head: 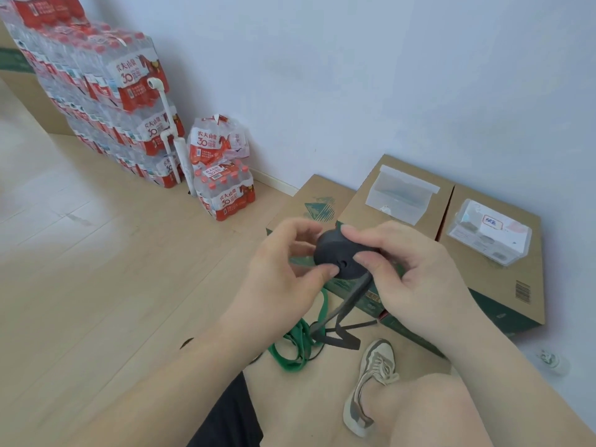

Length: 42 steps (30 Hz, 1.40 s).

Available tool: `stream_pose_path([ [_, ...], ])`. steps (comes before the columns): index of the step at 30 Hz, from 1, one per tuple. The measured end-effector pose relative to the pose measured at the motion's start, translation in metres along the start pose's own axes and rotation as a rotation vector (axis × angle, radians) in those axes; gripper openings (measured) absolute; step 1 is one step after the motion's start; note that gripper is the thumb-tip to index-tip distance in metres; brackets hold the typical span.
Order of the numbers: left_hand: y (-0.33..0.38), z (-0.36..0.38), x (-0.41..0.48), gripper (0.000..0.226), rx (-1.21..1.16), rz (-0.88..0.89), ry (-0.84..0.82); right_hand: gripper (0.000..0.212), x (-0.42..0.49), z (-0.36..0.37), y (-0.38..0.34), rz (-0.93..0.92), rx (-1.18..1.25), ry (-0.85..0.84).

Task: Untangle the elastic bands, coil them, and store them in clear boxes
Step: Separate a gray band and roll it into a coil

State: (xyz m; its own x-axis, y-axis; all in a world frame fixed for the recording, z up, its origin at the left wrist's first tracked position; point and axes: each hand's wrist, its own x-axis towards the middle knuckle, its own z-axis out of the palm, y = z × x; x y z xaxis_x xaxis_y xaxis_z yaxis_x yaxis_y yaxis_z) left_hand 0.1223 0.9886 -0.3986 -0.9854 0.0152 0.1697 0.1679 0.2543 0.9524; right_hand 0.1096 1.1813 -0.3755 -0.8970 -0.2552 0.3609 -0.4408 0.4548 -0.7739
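Note:
A black elastic band is partly wound into a tight round coil (338, 254) held in mid-air between both hands. My left hand (283, 279) pinches the coil's left side with thumb and fingers. My right hand (409, 272) grips its right side, fingers curled over the top. The band's loose tail (346, 312) hangs down to the floor, where it lies against a green elastic band (295, 348) in loose loops. An open clear box (400, 196) and a lidded clear box with a label (488, 235) sit on cardboard cartons beyond my hands.
Three cardboard cartons (503, 295) stand along the white wall. Shrink-wrapped packs of water bottles (106, 101) are stacked at the left, with a smaller pile (224, 188) beside them and a white pipe. My knee and a sneaker (371, 382) are below, on the wooden floor.

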Motion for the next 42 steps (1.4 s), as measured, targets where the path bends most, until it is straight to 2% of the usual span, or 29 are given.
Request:
stream_pose_path([
  [2,-0.011,0.002,0.016,0.052,0.301,0.196,-0.051,0.038,0.011,0.001,0.017,-0.043,-0.126,-0.067],
  [4,-0.022,0.006,0.03,0.051,0.378,0.244,-0.116,0.039,0.019,0.003,0.031,-0.005,-0.163,-0.099],
  [7,-0.037,0.01,0.047,0.044,0.294,0.18,-0.103,0.034,0.03,0.007,0.047,0.174,-0.078,-0.097],
  [10,-0.044,0.014,0.057,0.047,0.143,0.049,-0.047,0.03,0.04,0.009,0.06,0.259,0.053,-0.072],
  [13,-0.046,0.018,0.066,0.047,-0.018,-0.032,0.036,0.039,0.045,0.013,0.067,0.245,0.157,-0.069],
  [19,-0.061,0.024,0.081,0.041,-0.245,-0.067,0.088,0.054,0.049,0.038,0.094,0.112,0.282,0.106],
  [22,-0.082,0.029,0.088,0.042,-0.105,-0.046,0.038,0.053,0.049,0.049,0.111,0.095,0.151,0.114],
  [26,-0.119,0.032,0.098,0.043,0.452,0.28,-0.034,0.045,0.057,0.052,0.133,0.111,-0.13,-0.042],
  [30,-0.15,0.046,0.108,0.031,0.535,0.399,-0.049,0.034,0.071,0.058,0.158,0.237,-0.193,-0.108],
  [32,-0.16,0.051,0.114,0.024,0.551,0.387,-0.053,0.028,0.074,0.062,0.172,0.259,-0.215,-0.102],
  [34,-0.173,0.055,0.12,0.023,0.571,0.298,-0.108,0.023,0.076,0.071,0.189,0.254,-0.223,-0.113],
  [38,-0.19,0.055,0.128,0.036,0.587,0.152,-0.223,0.023,0.074,0.091,0.215,0.195,-0.186,-0.194],
  [42,-0.199,0.047,0.132,0.034,0.509,0.098,-0.178,0.028,0.079,0.095,0.23,0.316,0.003,-0.166],
])
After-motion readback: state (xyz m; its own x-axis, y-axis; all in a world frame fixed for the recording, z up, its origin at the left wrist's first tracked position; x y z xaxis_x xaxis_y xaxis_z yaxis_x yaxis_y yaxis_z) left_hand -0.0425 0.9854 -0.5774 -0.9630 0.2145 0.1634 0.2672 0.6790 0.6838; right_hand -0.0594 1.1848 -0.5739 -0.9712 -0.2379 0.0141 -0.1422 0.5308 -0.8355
